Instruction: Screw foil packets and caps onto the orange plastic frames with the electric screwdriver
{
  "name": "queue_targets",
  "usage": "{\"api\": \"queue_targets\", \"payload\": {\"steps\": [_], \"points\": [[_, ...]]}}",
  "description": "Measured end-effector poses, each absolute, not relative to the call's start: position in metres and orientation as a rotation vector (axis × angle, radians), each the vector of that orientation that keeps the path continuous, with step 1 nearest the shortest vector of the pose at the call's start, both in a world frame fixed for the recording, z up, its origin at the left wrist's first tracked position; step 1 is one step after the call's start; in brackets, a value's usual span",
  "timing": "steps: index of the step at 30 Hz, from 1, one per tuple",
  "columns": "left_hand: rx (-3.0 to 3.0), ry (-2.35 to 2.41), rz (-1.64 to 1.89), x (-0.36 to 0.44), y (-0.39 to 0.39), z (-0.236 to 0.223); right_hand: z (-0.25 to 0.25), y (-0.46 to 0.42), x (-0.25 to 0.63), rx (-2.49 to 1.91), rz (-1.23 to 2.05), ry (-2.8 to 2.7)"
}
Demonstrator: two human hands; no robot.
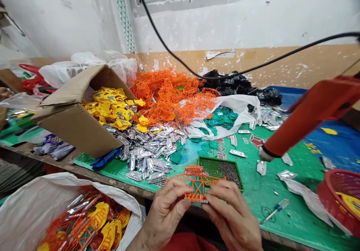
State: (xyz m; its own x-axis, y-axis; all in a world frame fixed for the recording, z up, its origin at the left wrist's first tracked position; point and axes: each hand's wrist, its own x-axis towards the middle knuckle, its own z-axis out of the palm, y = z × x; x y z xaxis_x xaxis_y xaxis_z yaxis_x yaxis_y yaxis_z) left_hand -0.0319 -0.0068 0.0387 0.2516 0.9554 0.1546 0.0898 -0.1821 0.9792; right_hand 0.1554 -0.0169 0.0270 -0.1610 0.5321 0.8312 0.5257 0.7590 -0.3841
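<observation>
An orange plastic lattice frame [198, 186] is held between both hands over the table's front edge. My left hand [165, 209] pinches its left end between thumb and fingers. The right end is gripped by my right hand [232, 211], fingers curled round it. Along the frame's near edge runs a thin silver strip [197, 201]; whether it is a separate piece I cannot tell. Just beyond the hands lies a green tray [206, 164] with many small dark screws [231, 171]. Another orange lattice piece [194, 169] shows behind the held one.
A cardboard box [75, 127] spills yellow parts [112, 105] beside silver pieces [152, 150] and an orange heap [168, 90]. An orange-red power tool [312, 116] hangs at right above a screwdriver [275, 210] and red basket [334, 198]. A white sack [50, 194] of assembled pieces stands lower left.
</observation>
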Motion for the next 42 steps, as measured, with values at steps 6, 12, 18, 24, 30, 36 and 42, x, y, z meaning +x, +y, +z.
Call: {"api": "queue_targets", "payload": {"steps": [6, 12, 18, 24, 30, 36, 42], "points": [[1.725, 0.919, 1.08, -0.037, -0.011, 0.039, 0.021, -0.027, 0.16, -0.795, -0.17, -1.819], [2.093, 0.719, 1.196, -0.035, -0.011, 0.033, 0.019, -0.035, 0.16, -0.846, -0.258, -1.804], [2.395, 0.672, 1.249, -0.034, -0.007, 0.028, 0.016, -0.036, 0.158, -0.838, -0.264, -1.776], [2.413, 0.709, 1.251, -0.034, -0.006, 0.026, 0.013, -0.035, 0.158, -0.836, -0.237, -1.8], [2.378, 0.715, 1.227, -0.031, -0.005, 0.024, 0.006, -0.033, 0.155, -0.837, -0.191, -1.747], [2.383, 0.713, 1.185, -0.032, -0.003, 0.024, 0.004, -0.032, 0.156, -0.822, -0.147, -1.759], [2.432, 0.72, 1.186, -0.033, -0.002, 0.026, 0.003, -0.033, 0.155, -0.824, -0.061, -1.747]]}}
